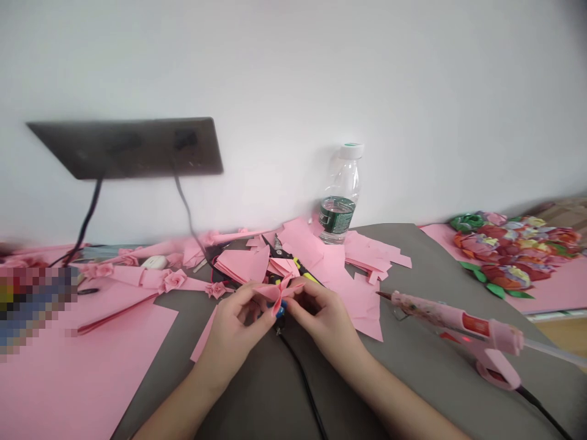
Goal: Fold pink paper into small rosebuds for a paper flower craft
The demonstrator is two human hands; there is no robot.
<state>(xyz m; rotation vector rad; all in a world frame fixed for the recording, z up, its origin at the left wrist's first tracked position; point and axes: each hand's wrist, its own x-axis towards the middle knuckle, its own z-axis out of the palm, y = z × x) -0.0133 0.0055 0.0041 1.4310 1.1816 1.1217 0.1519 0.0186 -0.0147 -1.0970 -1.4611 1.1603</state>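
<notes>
A folded pink paper piece (277, 292) with pointed flaps sits between my two hands, at the middle of the view. My left hand (236, 324) pinches its left side between thumb and fingers. From the other side my right hand (321, 308) grips it the same way. Just below the paper, a small blue thing shows at my thumbs; I cannot make out what it is. Behind my hands lie pliers (287, 253) with black and yellow handles, among cut pink paper sheets (243, 263).
To the right, a pink glue gun (468, 327) lies with its tip pointing left. A plastic bottle (340, 201) stands by the wall. Paper flowers (509, 250) fill the far right; pink paper roses (174, 280) lie left. A black cable (302, 379) runs toward me.
</notes>
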